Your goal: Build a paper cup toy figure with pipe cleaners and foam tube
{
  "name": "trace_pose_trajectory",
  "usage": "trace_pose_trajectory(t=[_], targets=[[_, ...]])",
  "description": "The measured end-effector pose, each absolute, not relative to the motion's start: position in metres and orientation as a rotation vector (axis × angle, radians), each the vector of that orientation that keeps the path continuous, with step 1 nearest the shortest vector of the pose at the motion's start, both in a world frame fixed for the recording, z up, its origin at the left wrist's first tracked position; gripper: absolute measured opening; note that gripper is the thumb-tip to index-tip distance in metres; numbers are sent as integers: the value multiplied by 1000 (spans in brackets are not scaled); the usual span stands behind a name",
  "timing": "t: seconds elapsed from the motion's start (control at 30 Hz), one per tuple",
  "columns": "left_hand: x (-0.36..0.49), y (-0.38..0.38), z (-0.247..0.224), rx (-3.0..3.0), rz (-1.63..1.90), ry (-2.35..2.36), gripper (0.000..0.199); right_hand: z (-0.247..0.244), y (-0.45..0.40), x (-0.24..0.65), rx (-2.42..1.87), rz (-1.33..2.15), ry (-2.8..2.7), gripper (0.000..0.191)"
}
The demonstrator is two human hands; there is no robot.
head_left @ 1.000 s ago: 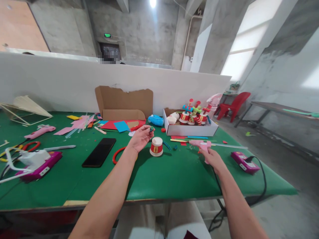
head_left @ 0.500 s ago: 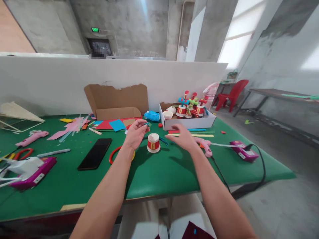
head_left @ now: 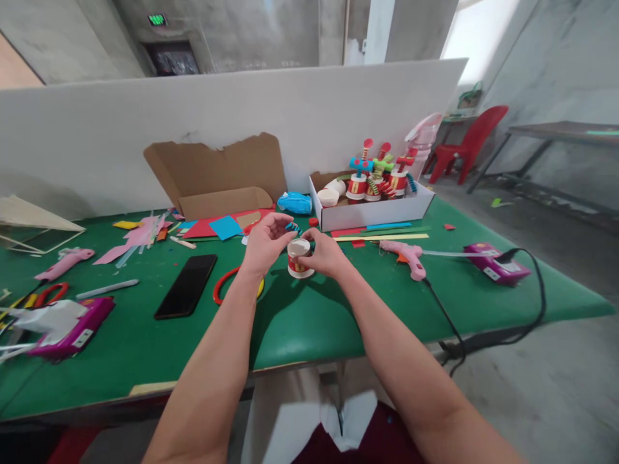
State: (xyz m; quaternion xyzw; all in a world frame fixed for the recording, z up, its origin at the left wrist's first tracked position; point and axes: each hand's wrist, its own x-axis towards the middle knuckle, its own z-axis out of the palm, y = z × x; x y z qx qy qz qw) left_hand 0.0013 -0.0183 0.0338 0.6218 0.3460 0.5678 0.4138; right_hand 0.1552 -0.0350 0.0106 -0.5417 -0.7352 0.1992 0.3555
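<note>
A red and white paper cup [head_left: 300,265] stands upside down on the green table, its pale base on top. My left hand [head_left: 269,243] is just left of and above it, thumb and fingers pinching a small teal coiled paper strip [head_left: 293,227]. My right hand [head_left: 325,255] rests against the cup's right side, its fingers closed round that side. Part of a dark coiled strip shows behind the cup, mostly hidden by my right hand.
A white box [head_left: 377,212] with several decorated cups stands behind on the right. A pink glue gun [head_left: 409,254] lies right. On the left are a black phone [head_left: 186,287], scissors [head_left: 225,287], coloured paper [head_left: 225,227] and another glue gun [head_left: 66,263].
My right hand has moved left from beside the glue gun onto the cup. My left hand still holds the small strip, now close above the cup. The camera view has tilted down.
</note>
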Motion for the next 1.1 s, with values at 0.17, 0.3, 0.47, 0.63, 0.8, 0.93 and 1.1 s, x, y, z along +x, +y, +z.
trace_pose_trajectory(t=[0.17, 0.3, 0.47, 0.63, 0.8, 0.93, 1.1], targets=[[-2, -23, 37, 1843, 1293, 1007, 35, 9, -30, 159, -1296, 636, -1875, 39], [-3, -26, 39, 2006, 1251, 1072, 36, 6, -29, 158, -1288, 700, -1792, 49], [-2, -28, 39, 2209, 1160, 1124, 36, 6, -32, 152, -1346, 652, -1783, 59], [-2, -27, 38, 2334, 1073, 1212, 36, 7, -33, 150, -1357, 628, -1784, 60], [-3, -26, 38, 2330, 1074, 1249, 37, 5, -33, 148, -1360, 621, -1785, 66], [-1, -29, 40, 2373, 1031, 1290, 35, 4, -32, 148, -1354, 603, -1789, 66], [0, -32, 42, 2489, 900, 1365, 35, 3, -29, 149, -1335, 583, -1817, 69]])
